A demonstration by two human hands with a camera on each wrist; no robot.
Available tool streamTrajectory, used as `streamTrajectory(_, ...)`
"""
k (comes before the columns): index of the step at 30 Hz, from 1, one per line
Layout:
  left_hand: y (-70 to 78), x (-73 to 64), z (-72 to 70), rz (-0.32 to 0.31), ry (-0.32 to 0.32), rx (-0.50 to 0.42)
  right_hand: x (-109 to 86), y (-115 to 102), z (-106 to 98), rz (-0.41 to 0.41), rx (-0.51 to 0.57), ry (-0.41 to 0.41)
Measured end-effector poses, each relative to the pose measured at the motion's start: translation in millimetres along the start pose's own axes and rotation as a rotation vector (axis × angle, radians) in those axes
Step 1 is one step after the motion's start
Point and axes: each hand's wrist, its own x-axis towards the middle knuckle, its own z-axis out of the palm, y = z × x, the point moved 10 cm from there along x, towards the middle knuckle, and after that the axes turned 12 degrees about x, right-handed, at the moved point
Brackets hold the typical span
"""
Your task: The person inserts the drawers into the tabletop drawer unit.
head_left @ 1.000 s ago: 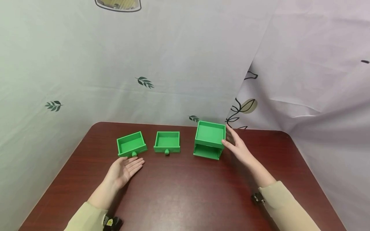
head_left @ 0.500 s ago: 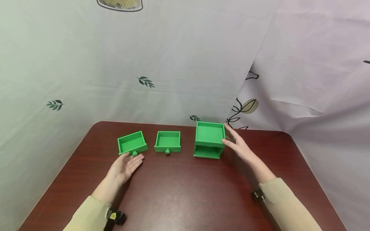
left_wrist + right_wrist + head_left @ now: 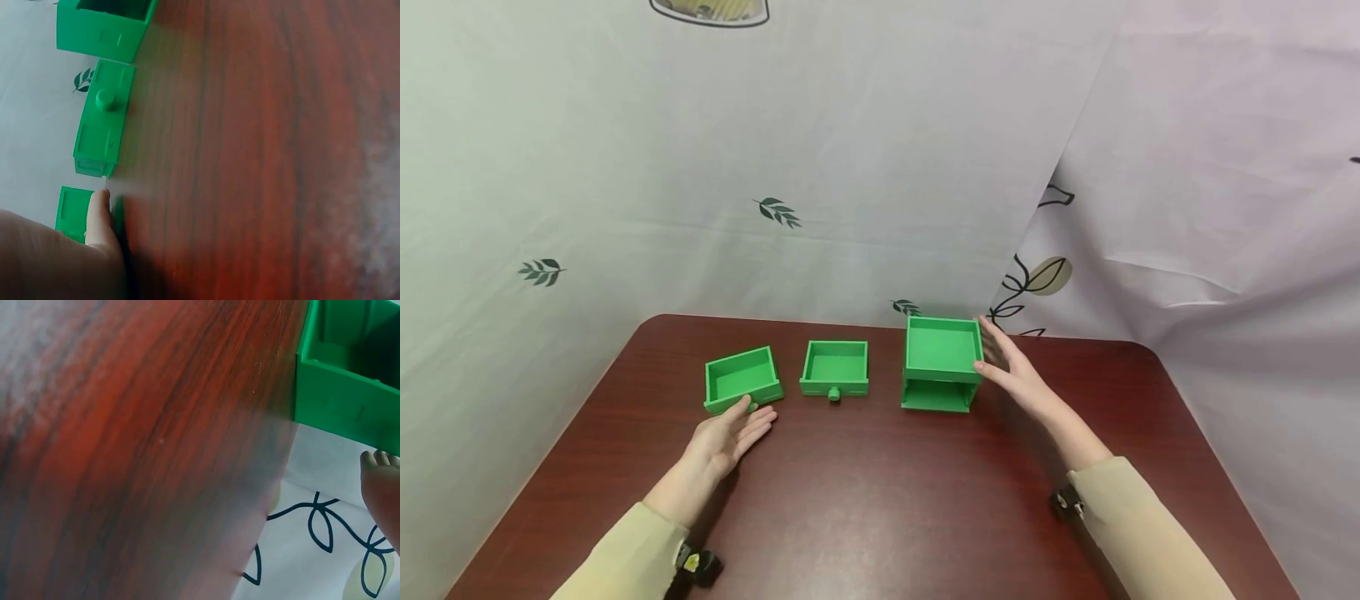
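Observation:
A small green drawer [image 3: 741, 377] lies at a slant on the left of the table, its round knob facing the person. At that knob is my left hand [image 3: 718, 437], thumb and forefinger pinching it while the other fingers stretch straight beside it. My right hand [image 3: 1018, 379] rests along the right side of a green cabinet [image 3: 942, 348], thumb at the front corner and straight fingers toward the back. The cabinet has a shallow recess on top and an open slot facing forward. Between them sits a second green drawer [image 3: 835, 368], its knob [image 3: 105, 99] showing in the left wrist view.
The dark red-brown wooden table [image 3: 880, 492] ends just behind the green pieces. A pale cloth [image 3: 865, 150] with leaf prints hangs behind it. Each wrist carries a black strapped camera, such as the left wrist camera [image 3: 700, 565].
The left hand's thumb has moved right onto the knob, and the slanted drawer has shifted slightly toward the person. The cabinet has turned a little and moved slightly left under the right hand.

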Motion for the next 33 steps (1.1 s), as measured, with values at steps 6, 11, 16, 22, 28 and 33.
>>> streamTrajectory(6, -0.9, 0.0, -2.2, 0.022, 0.02, 0.029, 0.6, 0, 1, -0.005, -0.004, 0.0)
streamTrajectory(11, -1.8, -1.0, -3.5, 0.048, 0.026, 0.068, 0.9, 0, 3, -0.021, 0.017, -0.003)
streamTrajectory(16, -5.0, -8.6, -4.7, 0.072, 0.028, 0.086, 0.9, 1, 5, -0.022, 0.019, 0.006)
streamTrajectory(22, -10.4, -25.6, -0.5, 0.119, 0.052, 0.175, 1.6, 4, 6, -0.003, 0.031, 0.017)
streamTrajectory(28, -20.9, -40.7, 14.3, 0.136, 0.071, 0.244, 2.5, 5, 7, 0.01, 0.061, 0.012)
streamTrajectory(33, -29.7, -49.9, 32.5, 0.143, 0.069, 0.264, 3.1, 6, 8, 0.001, 0.087, 0.026)
